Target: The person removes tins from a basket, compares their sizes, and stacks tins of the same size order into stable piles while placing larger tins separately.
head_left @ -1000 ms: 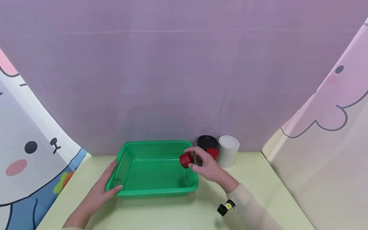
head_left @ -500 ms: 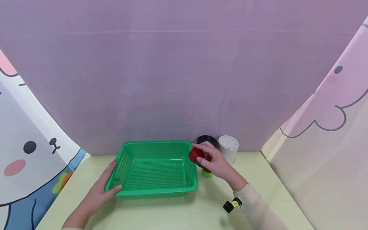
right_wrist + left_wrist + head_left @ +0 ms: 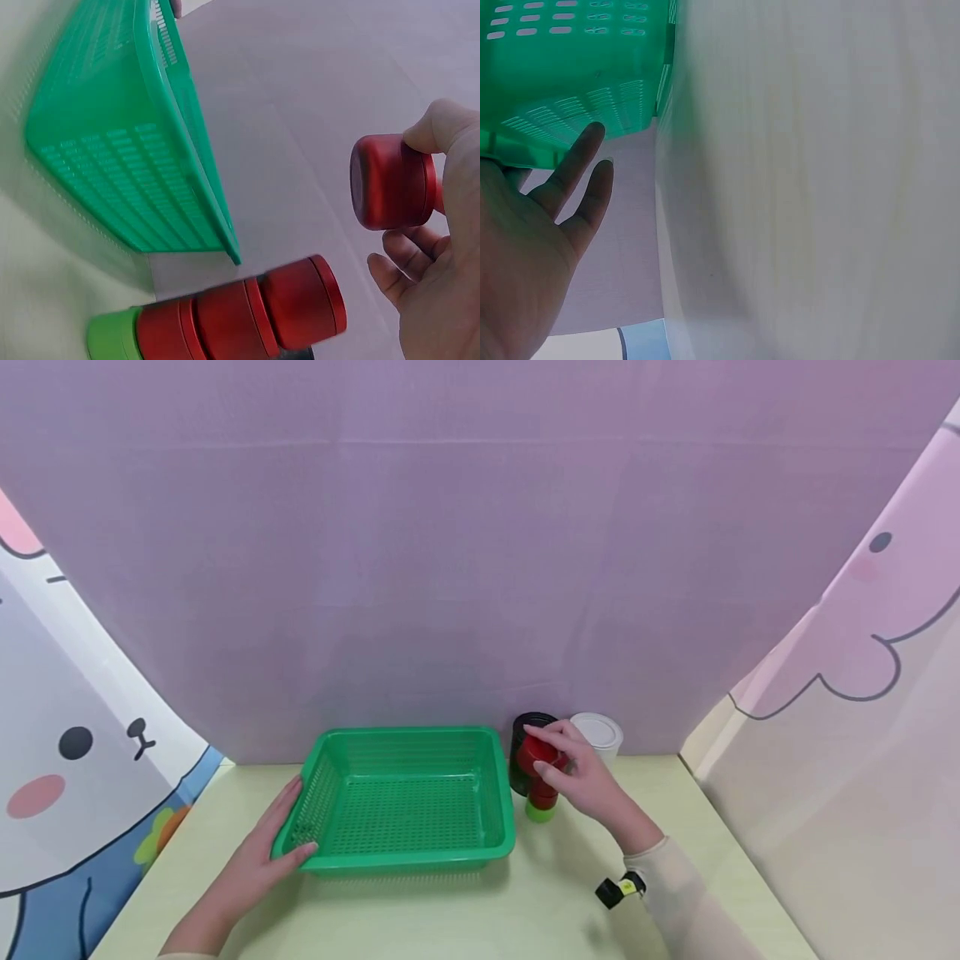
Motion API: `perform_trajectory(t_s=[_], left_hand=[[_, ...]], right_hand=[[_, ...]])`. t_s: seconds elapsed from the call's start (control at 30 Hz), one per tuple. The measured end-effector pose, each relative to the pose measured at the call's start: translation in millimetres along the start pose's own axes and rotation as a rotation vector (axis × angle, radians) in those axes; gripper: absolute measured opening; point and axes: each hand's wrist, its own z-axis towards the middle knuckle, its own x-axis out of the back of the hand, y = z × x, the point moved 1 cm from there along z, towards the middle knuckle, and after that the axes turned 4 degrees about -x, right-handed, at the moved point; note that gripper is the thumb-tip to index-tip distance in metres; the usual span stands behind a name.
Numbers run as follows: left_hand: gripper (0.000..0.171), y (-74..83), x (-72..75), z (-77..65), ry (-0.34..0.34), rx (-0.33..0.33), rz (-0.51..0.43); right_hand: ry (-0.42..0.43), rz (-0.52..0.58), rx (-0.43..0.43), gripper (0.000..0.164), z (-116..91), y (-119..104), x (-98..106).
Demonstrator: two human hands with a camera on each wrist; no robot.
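My right hand pinches a small round red tin between thumb and fingers, its side turned to the right wrist camera. The tin is held up close over a column of similar red tins, with a gap between them in the right wrist view. A lime green tin forms the bottom of that column, standing on the table just right of the green plastic basket. My left hand rests at the basket's left side, thumb on the front corner of the rim; the left wrist view shows straight, spread fingers against the outer wall.
Behind the column stands a black canister, partly covered by my right hand. A white canister is beside it at the back. Purple cloth hangs behind the table, and printed cloth panels flank both sides.
My right hand has carried the red tin rightward, from over the basket's right edge to above the column, uncovering the column's lower part. Left hand and basket have stayed put.
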Motion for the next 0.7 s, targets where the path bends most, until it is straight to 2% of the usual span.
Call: perform_trajectory(t_s=[0.23,0.5,0.7], left_hand=[[0.100,2.0,0.4,0.2,-0.008,0.019,-0.004],[0.103,4.8,2.5,1.1,0.016,-0.047,-0.013],[0.102,5.3,2.7,1.6,0.015,-0.046,-0.015]], right_hand=[[0.052,-0.060,0.029,0.050,-1.5,4.7,10.1],[0.085,-0.093,0.042,0.050,-1.5,10.2,17.4],[0.102,-0.121,0.042,0.050,0.8,14.8,20.1]])
